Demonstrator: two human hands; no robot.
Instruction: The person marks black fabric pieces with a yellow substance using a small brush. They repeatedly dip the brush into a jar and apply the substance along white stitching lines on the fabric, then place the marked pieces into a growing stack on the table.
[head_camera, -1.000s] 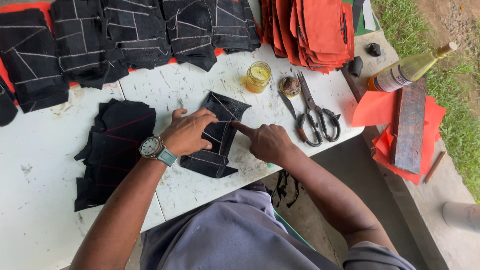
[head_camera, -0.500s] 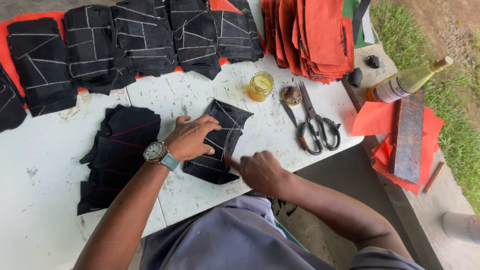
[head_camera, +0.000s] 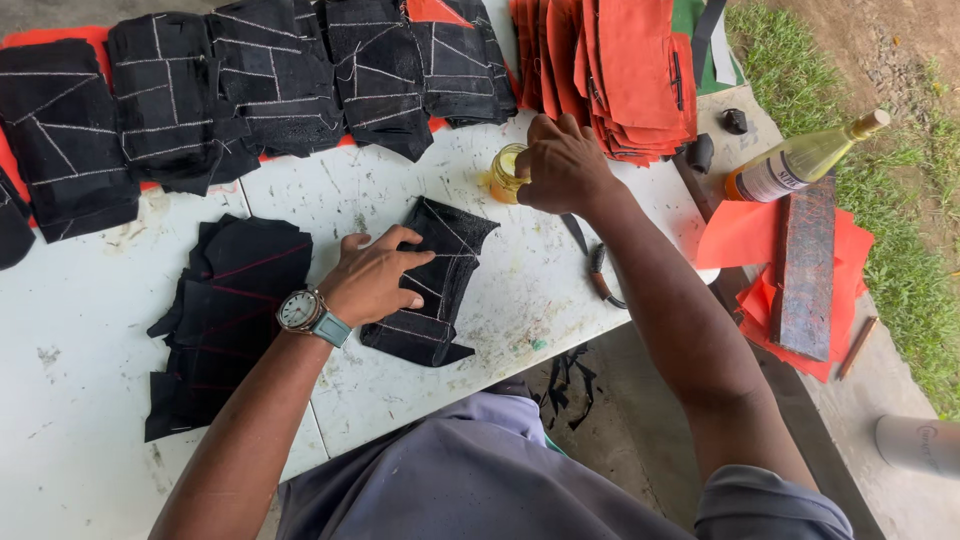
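Black stitched fabric piece (head_camera: 432, 285) at centre of the white surface (head_camera: 80, 330), left hand (head_camera: 372, 278) pressing flat on it, grip spread wide, right hand (head_camera: 562, 165) upper centre at small yellow jar (head_camera: 505, 172), fingers seemingly touching it, scissors (head_camera: 595, 265) just below.

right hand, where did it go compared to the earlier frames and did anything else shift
The right hand left the black marked piece and reached up the table to the small yellow jar, where its fingers now rest at the rim; it now covers most of the scissors. The left hand stayed pressed flat on that piece, and the black stack beside it did not move.
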